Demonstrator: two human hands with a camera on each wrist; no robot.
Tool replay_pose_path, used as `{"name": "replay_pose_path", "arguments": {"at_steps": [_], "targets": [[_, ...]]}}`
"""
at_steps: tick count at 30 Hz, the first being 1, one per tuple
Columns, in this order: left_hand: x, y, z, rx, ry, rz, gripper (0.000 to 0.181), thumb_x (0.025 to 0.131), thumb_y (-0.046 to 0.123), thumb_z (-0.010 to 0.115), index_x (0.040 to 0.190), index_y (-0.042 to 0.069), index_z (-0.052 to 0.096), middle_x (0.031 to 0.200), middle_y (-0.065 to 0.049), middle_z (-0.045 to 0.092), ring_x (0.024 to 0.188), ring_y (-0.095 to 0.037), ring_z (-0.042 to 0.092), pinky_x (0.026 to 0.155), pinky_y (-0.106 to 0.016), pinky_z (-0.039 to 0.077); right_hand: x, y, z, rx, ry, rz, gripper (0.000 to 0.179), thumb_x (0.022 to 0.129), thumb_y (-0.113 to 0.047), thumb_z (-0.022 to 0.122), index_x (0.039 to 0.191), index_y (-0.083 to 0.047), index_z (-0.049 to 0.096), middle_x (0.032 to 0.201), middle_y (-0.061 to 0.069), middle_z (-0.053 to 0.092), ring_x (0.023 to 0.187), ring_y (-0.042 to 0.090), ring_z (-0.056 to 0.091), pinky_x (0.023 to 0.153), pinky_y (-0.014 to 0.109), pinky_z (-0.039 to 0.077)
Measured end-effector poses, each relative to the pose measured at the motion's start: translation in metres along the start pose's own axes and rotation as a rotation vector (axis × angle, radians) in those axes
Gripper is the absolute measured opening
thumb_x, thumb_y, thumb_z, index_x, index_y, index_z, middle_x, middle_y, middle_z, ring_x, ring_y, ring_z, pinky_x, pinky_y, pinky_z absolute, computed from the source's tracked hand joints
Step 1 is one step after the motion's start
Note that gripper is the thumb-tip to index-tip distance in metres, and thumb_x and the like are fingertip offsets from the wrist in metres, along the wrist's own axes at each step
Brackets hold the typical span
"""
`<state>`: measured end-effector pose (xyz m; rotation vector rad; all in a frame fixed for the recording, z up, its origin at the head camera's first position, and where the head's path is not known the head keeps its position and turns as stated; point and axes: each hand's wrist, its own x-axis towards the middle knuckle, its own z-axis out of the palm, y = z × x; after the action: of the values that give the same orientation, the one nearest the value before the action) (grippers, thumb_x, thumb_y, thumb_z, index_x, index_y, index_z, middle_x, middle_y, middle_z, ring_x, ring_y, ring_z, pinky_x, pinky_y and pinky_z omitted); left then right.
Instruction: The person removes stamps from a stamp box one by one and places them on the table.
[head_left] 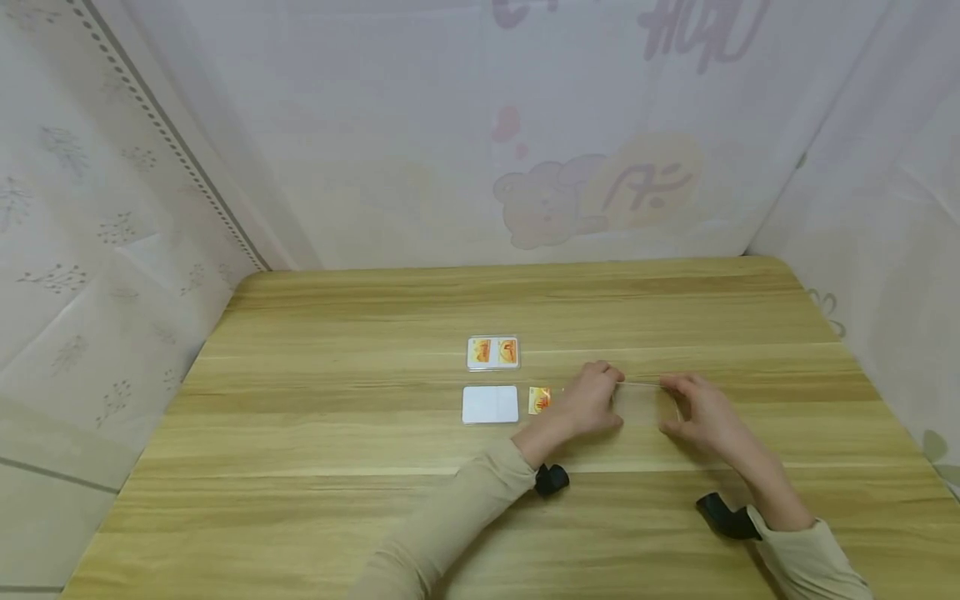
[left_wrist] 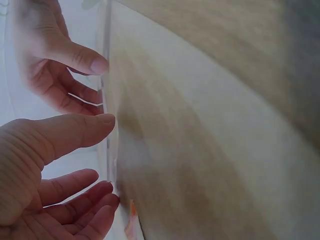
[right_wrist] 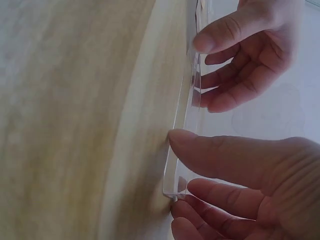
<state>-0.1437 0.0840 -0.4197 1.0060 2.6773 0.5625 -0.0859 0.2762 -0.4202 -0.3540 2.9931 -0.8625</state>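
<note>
Between the two hands is a thin clear plastic cover point(head_left: 639, 384), hard to make out against the wood. My left hand point(head_left: 587, 402) pinches its left side, thumb on the near edge and fingers on the far one. On the opposite side, my right hand point(head_left: 705, 417) holds it the same way, near a corner of the cover point(right_wrist: 171, 194). A small yellow-orange stamp point(head_left: 539, 400) lies just left of my left hand, which hides what is beneath it. Further left lies a white card in a clear case point(head_left: 490, 405).
Behind the white card, a clear case with two orange stamps point(head_left: 492, 352) lies on the wooden table point(head_left: 337, 433). Patterned cloth point(head_left: 375, 150) hangs along the back and sides. Black wrist mounts point(head_left: 726, 517) stick out below the forearms.
</note>
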Motion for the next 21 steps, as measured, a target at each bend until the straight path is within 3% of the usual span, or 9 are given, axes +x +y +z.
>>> {"name": "replay_pose_path", "arguments": {"at_steps": [9, 21], "targets": [[0.003, 0.002, 0.001, 0.047, -0.008, 0.006, 0.052, 0.075, 0.018, 0.075, 0.122, 0.006, 0.058, 0.116, -0.003, 0.057, 0.110, -0.014, 0.050, 0.090, -0.017, 0.043, 0.001, 0.003, -0.001, -0.007, -0.017, -0.019, 0.058, 0.068, -0.002, 0.080, 0.116, 0.016, 0.054, 0.106, 0.028, 0.054, 0.094, 0.041, 0.055, 0.079, 0.053, 0.047], [0.002, 0.000, -0.002, -0.024, 0.006, 0.027, 0.057, 0.074, 0.016, 0.076, 0.125, 0.003, 0.056, 0.117, -0.005, 0.056, 0.106, -0.012, 0.052, 0.087, -0.014, 0.043, -0.001, 0.011, -0.004, 0.007, 0.034, -0.156, 0.059, 0.067, -0.003, 0.081, 0.116, 0.015, 0.054, 0.102, 0.021, 0.055, 0.089, 0.033, 0.055, 0.072, 0.044, 0.049]]}}
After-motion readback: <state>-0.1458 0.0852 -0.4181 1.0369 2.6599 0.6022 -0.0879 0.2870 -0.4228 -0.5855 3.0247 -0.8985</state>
